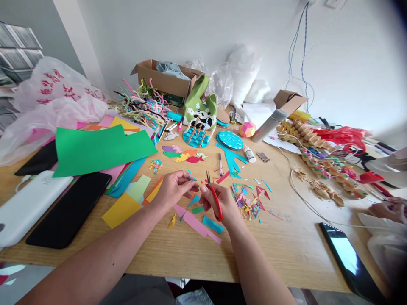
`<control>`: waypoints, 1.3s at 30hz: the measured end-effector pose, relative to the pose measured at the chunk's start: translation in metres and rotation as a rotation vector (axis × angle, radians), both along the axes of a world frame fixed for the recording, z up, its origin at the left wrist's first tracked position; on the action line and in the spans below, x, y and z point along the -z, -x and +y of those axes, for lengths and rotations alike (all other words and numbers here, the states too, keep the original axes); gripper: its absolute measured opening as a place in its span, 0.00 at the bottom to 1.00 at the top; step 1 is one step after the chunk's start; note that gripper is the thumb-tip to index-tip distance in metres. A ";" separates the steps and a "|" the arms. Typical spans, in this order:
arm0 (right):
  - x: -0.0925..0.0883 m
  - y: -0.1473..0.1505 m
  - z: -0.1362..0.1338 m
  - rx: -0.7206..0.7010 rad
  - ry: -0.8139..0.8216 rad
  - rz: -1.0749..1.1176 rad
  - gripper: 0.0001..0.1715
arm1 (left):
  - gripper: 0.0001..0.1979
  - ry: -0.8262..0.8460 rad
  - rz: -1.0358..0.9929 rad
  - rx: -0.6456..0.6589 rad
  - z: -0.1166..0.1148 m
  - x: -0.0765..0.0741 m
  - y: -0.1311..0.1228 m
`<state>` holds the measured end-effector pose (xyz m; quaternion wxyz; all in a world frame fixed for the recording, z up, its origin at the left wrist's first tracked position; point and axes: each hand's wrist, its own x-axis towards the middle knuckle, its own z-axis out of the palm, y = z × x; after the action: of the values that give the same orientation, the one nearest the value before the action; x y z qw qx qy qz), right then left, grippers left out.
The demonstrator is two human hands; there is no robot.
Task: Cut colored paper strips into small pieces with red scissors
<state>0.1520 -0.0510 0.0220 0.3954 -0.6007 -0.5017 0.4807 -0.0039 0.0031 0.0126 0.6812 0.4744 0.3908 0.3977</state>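
Observation:
My right hand [222, 204] is closed on red-handled scissors [213, 195], whose blades point up and away. My left hand [173, 187] pinches a small blue paper piece [191, 177] just left of the blades. Both hands hover over the wooden table [286, 245] near its front middle. Under them lie a pink paper strip [195, 223], blue scraps [213, 225] and a small yellow scrap [172, 221]. A heap of coloured paper trimmings [248, 203] sits just right of my right hand.
A green sheet [98, 149] tops a stack of coloured paper at left, with a black tablet [68, 209] and a white case [28, 205] nearer. A phone [349, 262] lies front right. Paper fish [181, 153], a glue bottle [249, 153], pipe cleaners [143, 103] and boxes crowd the back. Another person's hand [386, 209] is at right.

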 end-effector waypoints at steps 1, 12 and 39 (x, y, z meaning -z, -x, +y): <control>0.000 0.000 0.000 0.003 0.002 0.000 0.28 | 0.11 -0.037 -0.013 -0.015 0.000 0.000 0.000; -0.002 0.003 -0.004 -0.093 0.018 -0.001 0.28 | 0.08 -0.292 0.042 -0.205 -0.005 0.003 0.003; 0.011 0.011 -0.006 -0.180 0.104 -0.005 0.28 | 0.11 0.264 -0.282 -0.187 0.006 0.002 0.003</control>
<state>0.1409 -0.0566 0.0105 0.3178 -0.5742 -0.5290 0.5380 -0.0065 0.0090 0.0107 0.7454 0.2822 0.3828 0.4670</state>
